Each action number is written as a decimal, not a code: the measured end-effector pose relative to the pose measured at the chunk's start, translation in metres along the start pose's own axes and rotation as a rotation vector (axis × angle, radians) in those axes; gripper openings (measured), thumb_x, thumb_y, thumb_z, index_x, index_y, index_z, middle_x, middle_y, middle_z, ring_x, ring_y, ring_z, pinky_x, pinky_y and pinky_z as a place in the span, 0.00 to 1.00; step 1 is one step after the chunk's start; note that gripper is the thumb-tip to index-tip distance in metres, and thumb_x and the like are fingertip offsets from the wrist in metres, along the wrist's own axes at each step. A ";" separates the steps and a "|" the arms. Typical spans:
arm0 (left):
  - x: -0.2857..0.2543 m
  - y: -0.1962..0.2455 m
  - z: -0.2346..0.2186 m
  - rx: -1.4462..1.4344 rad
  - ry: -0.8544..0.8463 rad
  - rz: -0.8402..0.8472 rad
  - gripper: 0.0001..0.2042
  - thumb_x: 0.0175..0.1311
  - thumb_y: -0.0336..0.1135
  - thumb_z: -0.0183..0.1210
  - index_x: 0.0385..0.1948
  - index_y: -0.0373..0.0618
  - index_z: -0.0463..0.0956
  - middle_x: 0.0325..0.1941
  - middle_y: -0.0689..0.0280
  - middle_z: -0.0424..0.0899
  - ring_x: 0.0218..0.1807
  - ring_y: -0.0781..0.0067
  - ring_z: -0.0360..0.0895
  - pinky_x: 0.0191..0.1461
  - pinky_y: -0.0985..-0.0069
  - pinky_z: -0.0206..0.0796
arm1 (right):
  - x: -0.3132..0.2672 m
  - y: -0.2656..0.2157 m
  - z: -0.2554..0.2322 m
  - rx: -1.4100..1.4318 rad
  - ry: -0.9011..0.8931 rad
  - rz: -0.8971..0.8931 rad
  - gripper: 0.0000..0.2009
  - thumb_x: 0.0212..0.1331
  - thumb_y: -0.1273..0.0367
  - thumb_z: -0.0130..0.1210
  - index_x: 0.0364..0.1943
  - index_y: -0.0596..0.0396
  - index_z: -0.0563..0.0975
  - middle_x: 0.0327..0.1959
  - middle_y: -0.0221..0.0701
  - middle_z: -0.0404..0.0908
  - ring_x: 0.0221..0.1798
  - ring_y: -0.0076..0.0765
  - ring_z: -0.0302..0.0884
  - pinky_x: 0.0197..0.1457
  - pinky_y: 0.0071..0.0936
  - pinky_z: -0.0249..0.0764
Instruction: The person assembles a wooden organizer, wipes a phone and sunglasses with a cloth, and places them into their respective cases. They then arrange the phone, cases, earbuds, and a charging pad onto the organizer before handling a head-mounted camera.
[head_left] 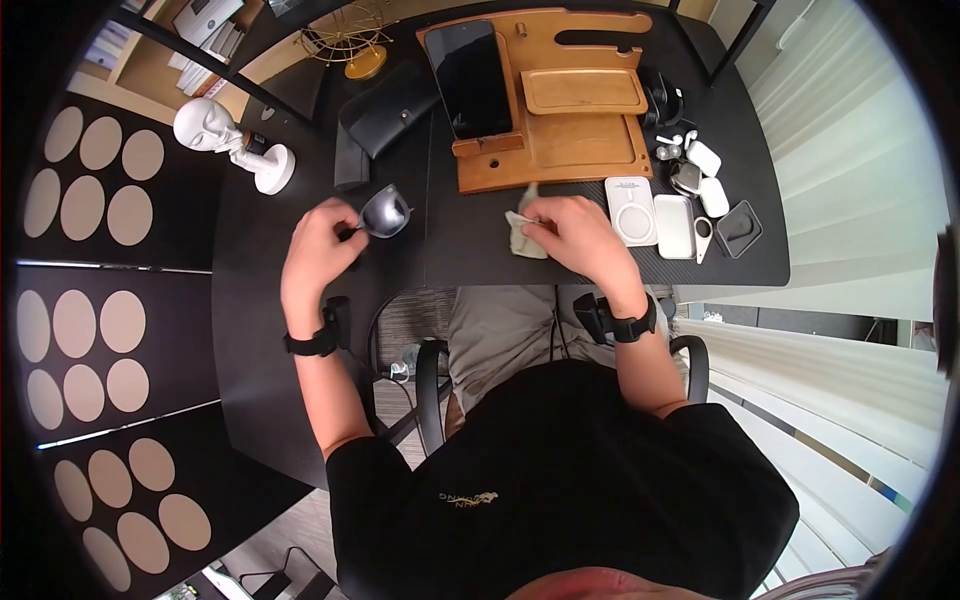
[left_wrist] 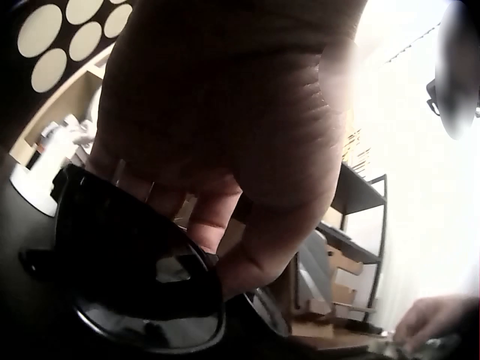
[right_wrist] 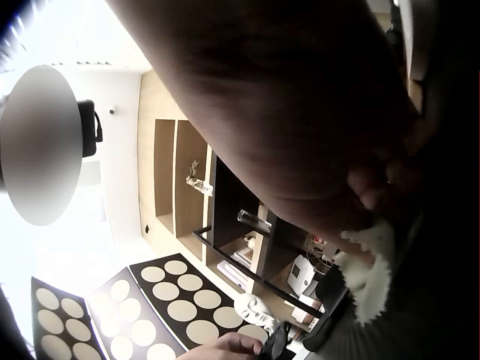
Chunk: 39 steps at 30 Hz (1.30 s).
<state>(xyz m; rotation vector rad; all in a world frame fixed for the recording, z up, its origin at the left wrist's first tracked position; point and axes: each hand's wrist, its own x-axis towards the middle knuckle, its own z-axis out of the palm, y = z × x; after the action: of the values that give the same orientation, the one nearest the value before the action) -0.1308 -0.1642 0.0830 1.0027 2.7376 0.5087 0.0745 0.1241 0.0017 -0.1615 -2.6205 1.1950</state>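
Sunglasses (head_left: 386, 212) with dark lenses hang from my left hand (head_left: 322, 248), whose thumb and fingers pinch them near the middle of the frame. In the left wrist view one large dark lens (left_wrist: 150, 277) fills the lower left, below the fingers. My right hand (head_left: 582, 238) pinches a pale cleaning cloth (head_left: 524, 240) over the desk, to the right of the sunglasses. Its zigzag-cut edge shows in the right wrist view, where the cloth (right_wrist: 367, 274) droops from the fingers. Behind the left hand lies a black glasses case (head_left: 385, 115).
A wooden stand (head_left: 580, 130) holding a phone (head_left: 468, 80) is at the back. Right of it lie a white charger box (head_left: 631, 212), a white tray (head_left: 675, 228), earbuds and a dark tray (head_left: 739, 230). A white figurine (head_left: 272, 170) stands at the left on the black desk (head_left: 260, 300).
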 end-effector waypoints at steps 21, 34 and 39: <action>0.009 0.189 0.106 -0.207 0.447 0.471 0.06 0.45 0.28 0.66 0.21 0.38 0.77 0.29 0.62 0.75 0.36 0.56 0.76 0.39 0.62 0.66 | -0.022 -0.007 -0.030 0.359 0.353 0.090 0.08 0.62 0.70 0.62 0.35 0.62 0.80 0.24 0.39 0.77 0.23 0.33 0.73 0.28 0.30 0.68; -0.019 0.189 0.148 -0.686 0.484 0.307 0.09 0.48 0.23 0.68 0.31 0.33 0.80 0.50 0.55 0.77 0.49 0.57 0.80 0.53 0.67 0.72 | -0.030 -0.016 -0.027 0.482 0.377 -0.031 0.08 0.62 0.71 0.61 0.39 0.63 0.81 0.31 0.34 0.80 0.28 0.27 0.75 0.28 0.25 0.68; -0.023 0.184 0.152 -0.609 0.517 0.352 0.09 0.47 0.24 0.69 0.30 0.33 0.80 0.46 0.56 0.76 0.42 0.61 0.79 0.48 0.69 0.72 | -0.030 -0.009 -0.035 0.497 0.359 0.017 0.07 0.62 0.72 0.61 0.41 0.62 0.82 0.31 0.34 0.80 0.28 0.29 0.75 0.30 0.24 0.68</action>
<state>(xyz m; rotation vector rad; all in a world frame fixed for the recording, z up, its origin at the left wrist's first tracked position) 0.0383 -0.0094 0.0126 1.3005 2.4795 1.7425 0.1134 0.1370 0.0252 -0.2710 -1.9605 1.6085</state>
